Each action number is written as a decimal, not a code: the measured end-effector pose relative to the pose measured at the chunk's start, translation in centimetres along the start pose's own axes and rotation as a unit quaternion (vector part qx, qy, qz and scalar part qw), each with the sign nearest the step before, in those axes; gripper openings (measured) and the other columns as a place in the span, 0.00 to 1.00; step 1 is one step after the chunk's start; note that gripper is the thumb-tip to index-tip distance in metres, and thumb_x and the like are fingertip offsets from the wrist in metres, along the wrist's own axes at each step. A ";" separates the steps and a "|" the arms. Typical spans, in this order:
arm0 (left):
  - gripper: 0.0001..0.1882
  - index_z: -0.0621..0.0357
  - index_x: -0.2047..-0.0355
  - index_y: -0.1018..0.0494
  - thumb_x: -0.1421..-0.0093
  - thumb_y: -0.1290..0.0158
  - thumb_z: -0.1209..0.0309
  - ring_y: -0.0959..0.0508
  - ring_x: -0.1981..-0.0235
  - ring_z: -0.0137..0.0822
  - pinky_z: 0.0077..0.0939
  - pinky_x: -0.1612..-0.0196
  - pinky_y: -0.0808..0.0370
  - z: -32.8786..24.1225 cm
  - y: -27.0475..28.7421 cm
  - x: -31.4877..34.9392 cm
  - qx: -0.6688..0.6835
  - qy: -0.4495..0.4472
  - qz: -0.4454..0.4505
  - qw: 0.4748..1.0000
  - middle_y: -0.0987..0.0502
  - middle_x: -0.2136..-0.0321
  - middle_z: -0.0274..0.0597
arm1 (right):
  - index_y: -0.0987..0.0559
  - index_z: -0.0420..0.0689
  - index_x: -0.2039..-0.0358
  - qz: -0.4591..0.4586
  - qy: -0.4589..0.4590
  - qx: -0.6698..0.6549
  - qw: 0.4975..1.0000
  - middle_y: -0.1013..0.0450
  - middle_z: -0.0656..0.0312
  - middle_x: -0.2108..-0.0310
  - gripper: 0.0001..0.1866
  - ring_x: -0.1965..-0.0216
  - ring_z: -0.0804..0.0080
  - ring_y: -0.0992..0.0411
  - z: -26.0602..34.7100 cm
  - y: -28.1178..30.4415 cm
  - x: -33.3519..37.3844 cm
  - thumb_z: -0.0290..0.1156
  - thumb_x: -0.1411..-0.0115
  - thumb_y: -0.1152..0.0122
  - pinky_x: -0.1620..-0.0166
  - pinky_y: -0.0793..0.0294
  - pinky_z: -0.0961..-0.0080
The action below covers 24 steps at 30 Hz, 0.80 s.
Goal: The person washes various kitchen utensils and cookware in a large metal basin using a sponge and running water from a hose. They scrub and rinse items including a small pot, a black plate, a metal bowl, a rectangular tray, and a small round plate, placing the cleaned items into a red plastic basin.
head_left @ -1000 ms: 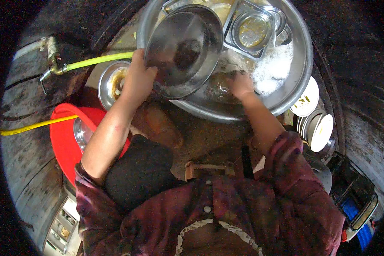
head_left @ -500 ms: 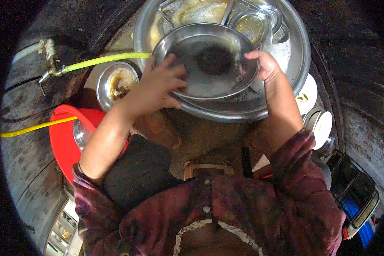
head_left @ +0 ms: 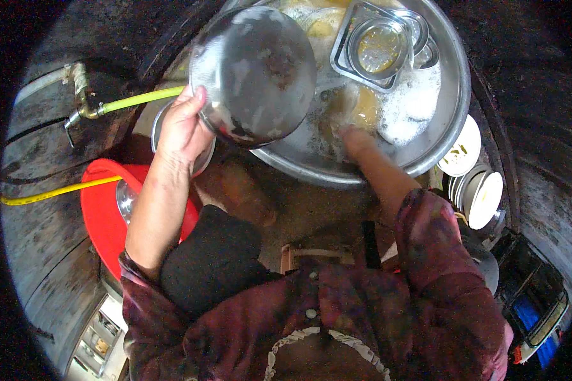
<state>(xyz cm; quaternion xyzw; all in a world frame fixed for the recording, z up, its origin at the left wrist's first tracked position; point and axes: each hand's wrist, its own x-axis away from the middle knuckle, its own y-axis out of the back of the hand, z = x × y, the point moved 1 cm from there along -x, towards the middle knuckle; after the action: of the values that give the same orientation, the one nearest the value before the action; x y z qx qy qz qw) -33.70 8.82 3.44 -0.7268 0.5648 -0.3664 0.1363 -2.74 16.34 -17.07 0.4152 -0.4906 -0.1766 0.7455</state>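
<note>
Metal basin (head_left: 254, 76): round, silvery, wet-looking; broad face toward the camera, blotched dark grey and brown. Held tilted, upper left of centre, overlapping the tub. Metal tub (head_left: 461, 89): wide, round, grey-rimmed; top centre of the frame, containing sudsy water (head_left: 408, 105), foam whitest toward the right.

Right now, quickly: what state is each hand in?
Left hand: closed, holding a round, grey metal basin by its edge.
Right hand: down at the foamy water inside the wide, round silver metal tub; open or closed cannot be told.
</note>
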 end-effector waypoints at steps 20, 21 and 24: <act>0.15 0.57 0.54 0.37 0.41 0.61 0.68 0.32 0.55 0.38 0.35 0.51 0.35 2.5 -3.1 -0.2 0.036 0.068 -0.138 0.987 0.31 0.57 0.41 | 0.30 0.38 0.66 -0.456 0.365 -0.357 0.729 0.34 0.51 0.62 0.16 0.58 0.53 0.36 17.3 20.3 8.5 0.28 0.57 0.48 0.56 0.37 0.63; 0.15 0.57 0.55 0.36 0.41 0.61 0.67 0.31 0.55 0.38 0.35 0.51 0.35 2.6 -3.2 -0.4 0.057 0.083 -0.157 0.982 0.31 0.57 0.42 | 0.31 0.38 0.65 -0.480 0.364 -0.333 0.726 0.35 0.51 0.61 0.16 0.57 0.52 0.37 17.6 19.4 7.4 0.29 0.57 0.48 0.55 0.39 0.62; 0.16 0.58 0.53 0.38 0.42 0.61 0.70 0.31 0.55 0.38 0.35 0.51 0.35 3.1 -2.3 -0.4 0.076 0.080 -0.013 0.994 0.31 0.57 0.43 | 0.31 0.39 0.65 -0.512 0.334 -0.260 0.747 0.36 0.51 0.60 0.15 0.58 0.52 0.38 17.5 18.9 4.9 0.29 0.56 0.49 0.56 0.39 0.61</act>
<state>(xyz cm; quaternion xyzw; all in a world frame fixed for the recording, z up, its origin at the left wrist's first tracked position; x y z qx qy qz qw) -29.95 9.23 2.50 -0.6900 0.5348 -0.4671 0.1401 -18.53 16.44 3.82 0.4268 0.1411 -0.5027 0.7384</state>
